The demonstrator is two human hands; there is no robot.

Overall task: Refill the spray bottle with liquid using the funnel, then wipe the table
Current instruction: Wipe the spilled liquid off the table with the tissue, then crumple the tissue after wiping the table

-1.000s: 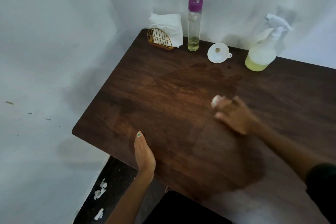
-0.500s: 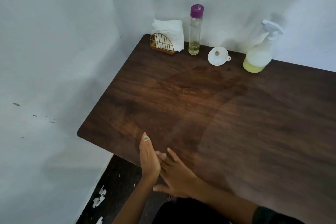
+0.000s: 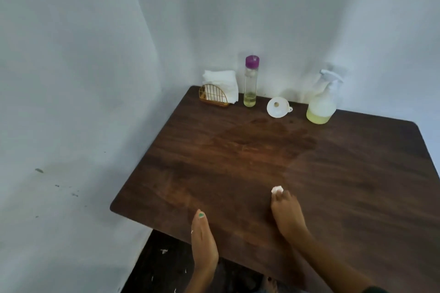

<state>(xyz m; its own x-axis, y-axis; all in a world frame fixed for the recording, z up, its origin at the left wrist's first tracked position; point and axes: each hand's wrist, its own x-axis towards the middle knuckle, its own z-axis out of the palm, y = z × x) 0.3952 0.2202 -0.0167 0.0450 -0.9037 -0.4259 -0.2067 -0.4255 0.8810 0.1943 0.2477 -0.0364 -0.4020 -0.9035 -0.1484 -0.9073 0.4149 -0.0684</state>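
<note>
My right hand [image 3: 287,213] presses a small wad of white tissue [image 3: 277,189] onto the dark wooden table [image 3: 357,185] near its front. My left hand [image 3: 203,236] rests edge-on at the table's front edge, fingers together, holding nothing. At the back stand the white spray bottle [image 3: 322,102] with yellow liquid in its base, the white funnel [image 3: 277,108] lying on the wood, and a tall clear bottle with a purple cap [image 3: 250,82] with a little yellow liquid. A darker damp patch spreads over the table's middle.
A gold wire holder with white napkins [image 3: 217,91] sits in the back left corner. White walls close in behind and on the left. Dark floor with white scraps [image 3: 164,251] shows below the table's front left edge.
My right hand swept from mid-table down to the front edge beside my left hand, then back out onto the table with the tissue. The view has tilted up.
</note>
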